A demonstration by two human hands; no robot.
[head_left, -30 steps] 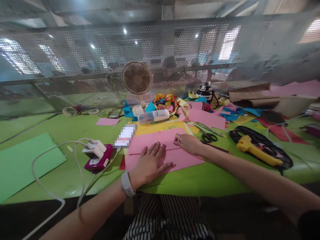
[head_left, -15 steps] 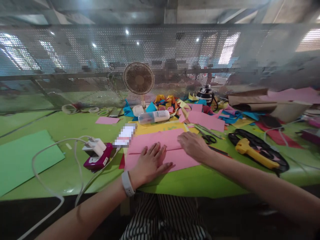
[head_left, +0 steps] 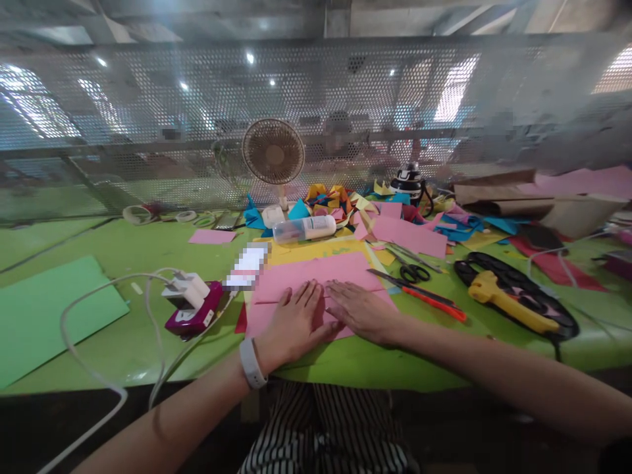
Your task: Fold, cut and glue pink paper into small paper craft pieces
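Pink paper lies flat before me on the green table, with a line like a fold or overlapping edge running across it. My left hand rests palm down on the paper's lower middle, fingers stretched out. Beside it my right hand also lies flat on the paper, its fingertips close to the left fingers. Yellow paper shows beyond the pink paper's far edge. Right of the paper lie a red-handled cutter knife and black-handled scissors.
A phone and a purple power adapter with white cables lie left. Behind are a clear bottle, coloured paper scraps and a small fan. A yellow-and-black tool sits right; green paper far left.
My right hand has slid left and slightly toward me over the pink paper, to beside my left hand. The cutter knife is now uncovered. My left hand stays about where it was.
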